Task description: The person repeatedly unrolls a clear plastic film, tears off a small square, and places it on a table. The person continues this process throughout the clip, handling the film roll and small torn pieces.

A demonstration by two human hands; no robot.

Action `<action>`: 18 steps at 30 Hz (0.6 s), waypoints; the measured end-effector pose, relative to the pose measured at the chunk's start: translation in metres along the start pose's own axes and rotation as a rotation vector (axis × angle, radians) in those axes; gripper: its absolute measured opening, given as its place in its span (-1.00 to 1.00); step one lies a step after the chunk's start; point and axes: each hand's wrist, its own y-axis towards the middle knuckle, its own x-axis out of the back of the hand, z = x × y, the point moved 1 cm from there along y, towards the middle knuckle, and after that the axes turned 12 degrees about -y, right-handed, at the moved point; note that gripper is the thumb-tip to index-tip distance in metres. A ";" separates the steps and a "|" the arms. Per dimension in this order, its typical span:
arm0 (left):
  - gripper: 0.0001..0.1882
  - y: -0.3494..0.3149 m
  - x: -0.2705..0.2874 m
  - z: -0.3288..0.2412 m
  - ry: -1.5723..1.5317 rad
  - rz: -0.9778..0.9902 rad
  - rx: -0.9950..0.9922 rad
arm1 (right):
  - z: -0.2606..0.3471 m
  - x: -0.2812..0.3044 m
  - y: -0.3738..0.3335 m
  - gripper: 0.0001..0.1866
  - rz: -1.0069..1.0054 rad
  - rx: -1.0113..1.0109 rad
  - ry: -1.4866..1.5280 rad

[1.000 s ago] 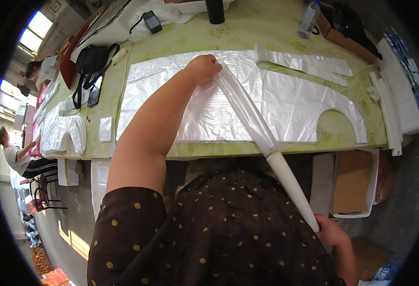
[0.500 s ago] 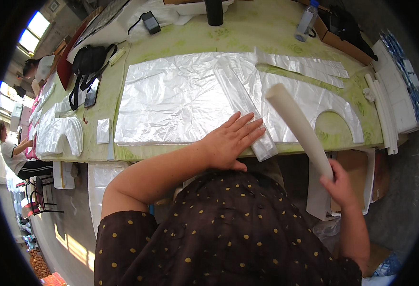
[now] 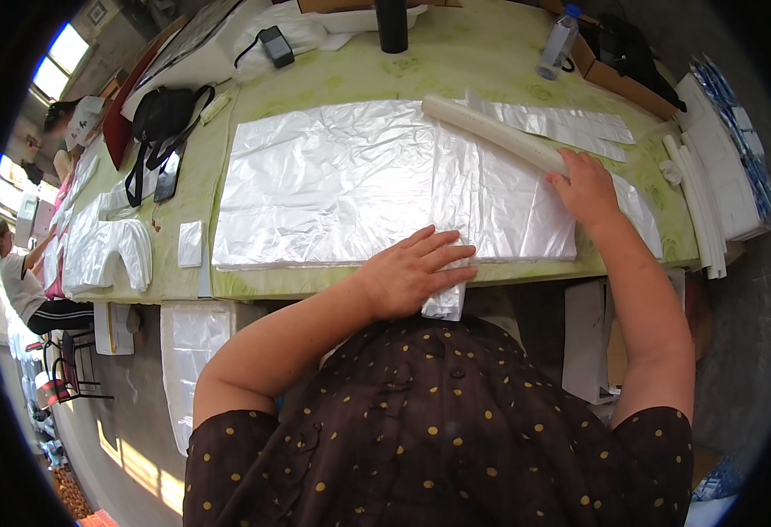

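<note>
A dark brown top (image 3: 421, 430), softly creased, with small mustard-yellow dots; at its left and right, a matching short left sleeve (image 3: 229, 465) and right sleeve (image 3: 655, 452); beyond the top, bare forearms (image 3: 302, 325) and fingers (image 3: 447, 255)

You have one whitish tube (image 3: 491, 130) in your right hand (image 3: 589, 186); on your table (image 3: 333, 79), one blue-capped bottle (image 3: 558, 48) near the far right corner, one black tumbler (image 3: 392, 28) at the far edge, one shoulder bag (image 3: 159, 114) and one smartphone (image 3: 167, 179) toward the left edge.

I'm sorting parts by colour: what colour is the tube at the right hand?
The tube is whitish, or off-white; it shows best in the head view.
</note>
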 end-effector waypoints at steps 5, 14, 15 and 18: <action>-0.21 -0.003 0.004 -0.004 -0.017 -0.101 0.090 | 0.014 0.018 -0.040 -0.47 0.038 0.324 0.129; -0.25 0.002 0.000 -0.013 -0.028 0.055 0.153 | 0.001 -0.003 -0.025 -0.40 -0.210 0.120 -0.126; -0.26 0.001 0.000 -0.017 -0.024 0.039 0.158 | 0.015 0.002 -0.033 -0.38 -0.242 0.242 -0.041; -0.30 -0.003 0.004 -0.032 -0.060 -0.038 0.150 | 0.067 0.023 -0.064 -0.30 -0.158 0.568 0.303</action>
